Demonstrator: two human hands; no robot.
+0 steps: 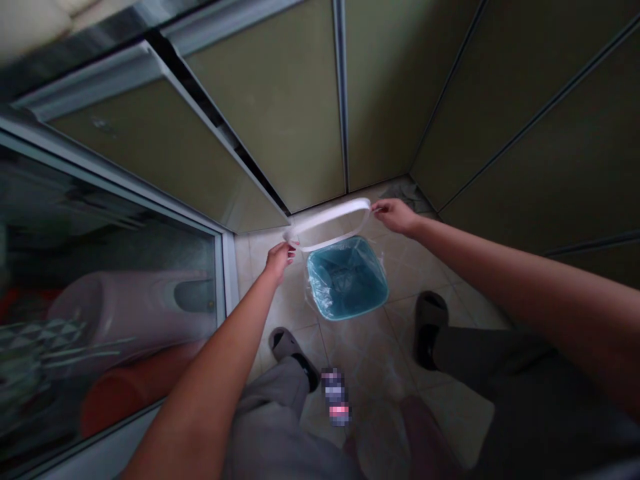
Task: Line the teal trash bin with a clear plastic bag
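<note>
My left hand (280, 258) pinches the left end of a white rim ring (330, 215), and my right hand (397, 217) has its fingers closed on the right end. The ring is tilted in the air, above and behind the far edge of a teal trash bin (360, 312). Standing upright on the floor, the bin has a clear plastic liner bag (324, 293) inside it. The bag's loose edges hang over the bin's rim. Ring and bin appear apart.
Greenish cabinet doors (270, 100) rise behind the bin. A glass door (150, 247) is on the left, with a pink tub and an orange container (125, 400) behind it. My slippered feet (431, 320) stand on tiles (380, 347). A blurred-out object (336, 397) lies between them.
</note>
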